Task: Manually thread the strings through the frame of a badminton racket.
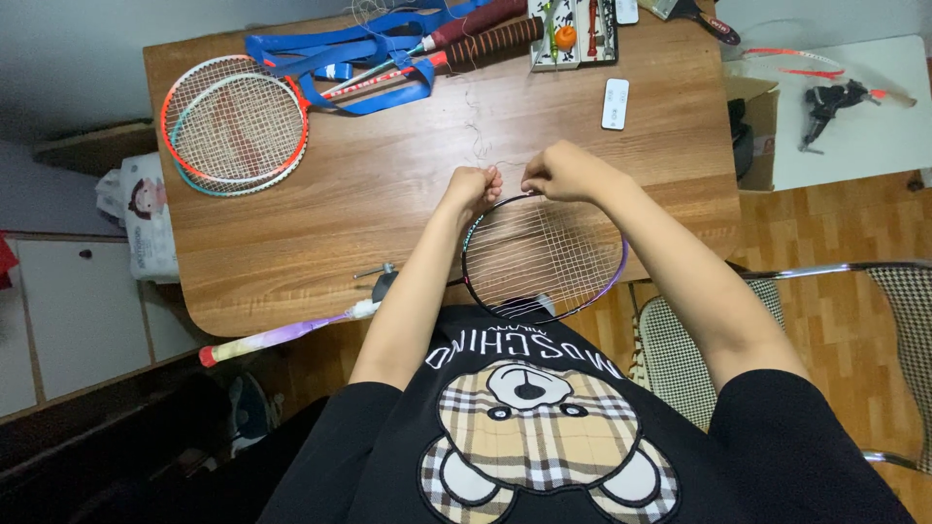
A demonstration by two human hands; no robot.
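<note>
A badminton racket with a black and purple frame (544,257) lies across the near edge of the wooden table (388,194), its pale purple handle (277,337) sticking out to the left. My left hand (473,186) and my right hand (558,173) both pinch a thin string (476,126) at the top of the racket head. The string runs loosely up the table away from me. The racket's lower rim is hidden behind my black shirt.
Two strung rackets (235,124) with orange and teal frames lie at the far left with blue straps (349,53). A tool tray (573,34), a white remote (615,103), an awl (381,279), a white side table (854,107) and a checked chair (680,359) are around.
</note>
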